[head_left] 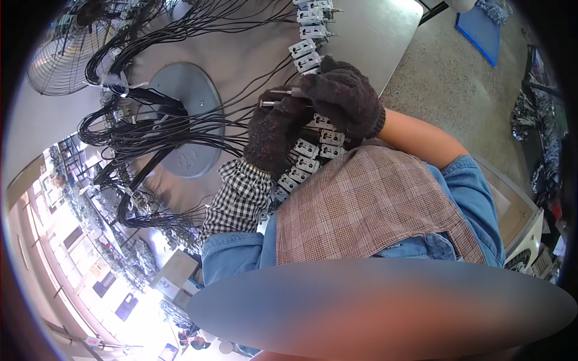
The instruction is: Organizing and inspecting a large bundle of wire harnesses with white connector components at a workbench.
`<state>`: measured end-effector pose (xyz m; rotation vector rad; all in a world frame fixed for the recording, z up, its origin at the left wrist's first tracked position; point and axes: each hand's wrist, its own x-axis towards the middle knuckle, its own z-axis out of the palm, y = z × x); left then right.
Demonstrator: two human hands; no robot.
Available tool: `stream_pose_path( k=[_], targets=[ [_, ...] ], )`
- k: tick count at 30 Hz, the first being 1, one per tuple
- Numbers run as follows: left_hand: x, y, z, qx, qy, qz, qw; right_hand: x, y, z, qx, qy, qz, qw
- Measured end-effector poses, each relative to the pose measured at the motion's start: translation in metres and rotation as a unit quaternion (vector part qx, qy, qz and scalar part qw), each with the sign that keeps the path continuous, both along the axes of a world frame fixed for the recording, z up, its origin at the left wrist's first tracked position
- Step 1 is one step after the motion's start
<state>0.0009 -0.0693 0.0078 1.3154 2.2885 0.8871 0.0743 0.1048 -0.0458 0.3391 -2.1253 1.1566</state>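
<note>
Both my hands wear dark knit gloves and meet over the table. My left hand (274,135) has curled fingers, with two slim metal pieces (268,104) showing at its top. My right hand (346,99) is closed just above and to the right, its fingertips near those pieces; what it pinches is hidden. Beyond the hands runs a row of small whitish metal-and-plastic blocks (308,61) with black cables. More such blocks (306,148) lie nearer me, beside my left wrist. Thin black cables (205,127) run from the left toward my left hand and the blocks.
A round grey disc (186,165) lies under the cable bundles on the table (376,30). At the far left stands a wire fan (57,66). A blue flat board (481,36) is on the floor at far right. Cable-laden racks (114,222) line the left side.
</note>
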Motion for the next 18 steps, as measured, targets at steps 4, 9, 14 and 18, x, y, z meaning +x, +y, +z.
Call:
stream_pose_path(
  k=[4,9,14,18],
  targets=[
    [-0.004,-0.005,-0.002,-0.011,0.123,-0.062,0.990,-0.007,0.004,0.014,0.045,0.005,0.022,0.999],
    [-0.004,-0.007,0.000,-0.037,0.132,-0.063,0.989,-0.001,-0.001,0.011,0.056,0.002,0.043,0.997],
    [-0.003,-0.025,0.029,0.067,-0.106,0.001,0.992,-0.005,0.003,0.001,0.087,0.011,0.045,0.995],
    [-0.011,-0.076,0.054,0.151,-0.499,0.203,0.829,0.005,0.004,0.008,0.051,-0.053,0.080,0.994]
  ],
)
